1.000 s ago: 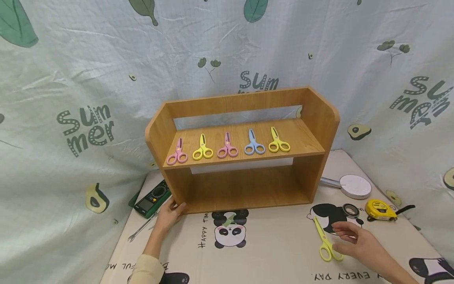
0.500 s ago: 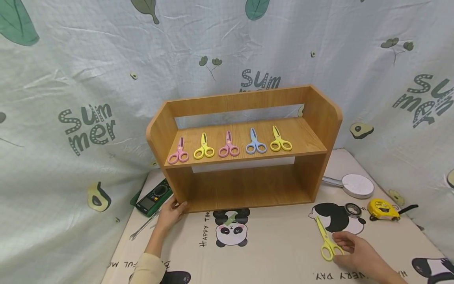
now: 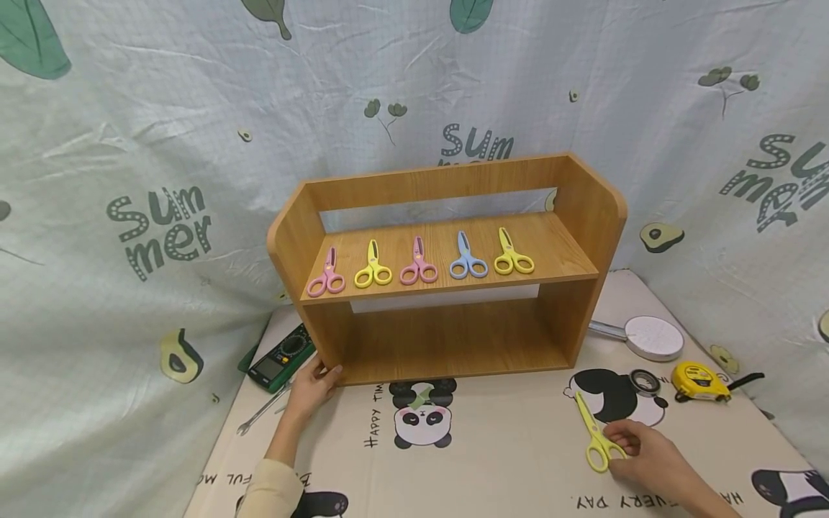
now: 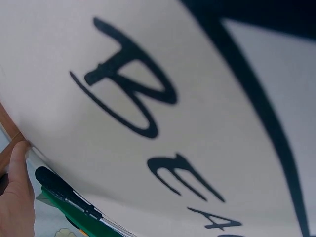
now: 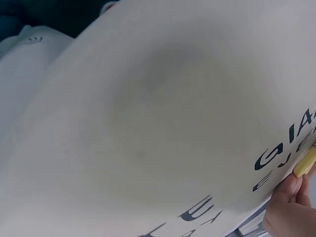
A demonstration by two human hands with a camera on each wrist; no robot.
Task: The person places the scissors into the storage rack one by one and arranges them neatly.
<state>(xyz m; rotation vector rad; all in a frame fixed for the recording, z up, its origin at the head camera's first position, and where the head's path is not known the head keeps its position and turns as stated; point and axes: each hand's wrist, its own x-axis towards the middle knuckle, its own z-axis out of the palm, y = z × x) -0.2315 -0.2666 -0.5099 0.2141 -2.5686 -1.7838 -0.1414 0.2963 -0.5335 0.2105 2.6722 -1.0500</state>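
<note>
My left hand (image 3: 312, 388) grips the lower left corner of a two-tier wooden shelf (image 3: 447, 288), its thumb at the front edge; the other fingers are largely hidden. On the table at the right lies a pair of yellow scissors (image 3: 592, 432), blades pointing away from me. My right hand (image 3: 648, 457) pinches its right handle loop between thumb and fingers. In the right wrist view the yellow handle (image 5: 306, 162) shows between thumb and fingertips. Along the upper tier lie pink (image 3: 327, 277), yellow (image 3: 372, 267), pink (image 3: 418, 266), blue (image 3: 468, 259) and yellow scissors (image 3: 513, 256) in a row.
Beside my left hand are a green multimeter (image 3: 280, 360) and a wrench (image 3: 259, 416). To the right of the shelf lie a round white object with a metal handle (image 3: 654, 338), a roll of black tape (image 3: 645, 382) and a yellow tape measure (image 3: 699, 381). Printed curtains surround the table.
My right hand has moved slightly left onto the yellow scissors' handle, and its fingers have closed there. The left hand stays at the shelf corner.
</note>
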